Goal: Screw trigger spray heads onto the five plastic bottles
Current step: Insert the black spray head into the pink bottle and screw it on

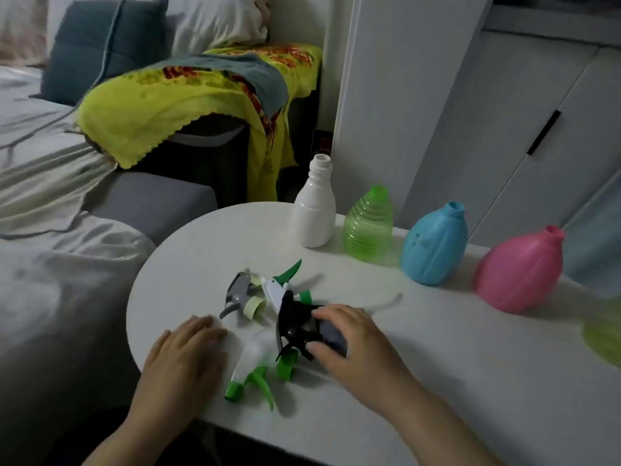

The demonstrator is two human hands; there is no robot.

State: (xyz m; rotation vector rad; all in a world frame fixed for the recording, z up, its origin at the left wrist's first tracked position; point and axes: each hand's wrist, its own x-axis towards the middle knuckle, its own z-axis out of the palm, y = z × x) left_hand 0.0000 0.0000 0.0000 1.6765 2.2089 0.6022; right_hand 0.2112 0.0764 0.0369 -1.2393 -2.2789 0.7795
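Along the back of the white table (pixel 453 364) stand a white bottle (pixel 314 210), a ribbed green bottle (pixel 369 227), a blue bottle (pixel 433 245) and a pink bottle (pixel 520 270), all uncapped. Another green bottle (pixel 605 334) shows blurred at the right edge. Several trigger spray heads lie in a pile near the front: a grey one (pixel 240 294), a white-and-green one (pixel 280 287), another white-and-green one (pixel 255 368). My right hand (pixel 349 344) grips a black spray head (pixel 295 326). My left hand (pixel 188 351) rests flat on the table, fingers straight.
A grey sofa (pixel 50 264) with a yellow-green towel (pixel 161 105) over its arm lies left of the table. White cabinet doors (pixel 504 122) rise behind the bottles. The table's rounded edge runs close to my left hand.
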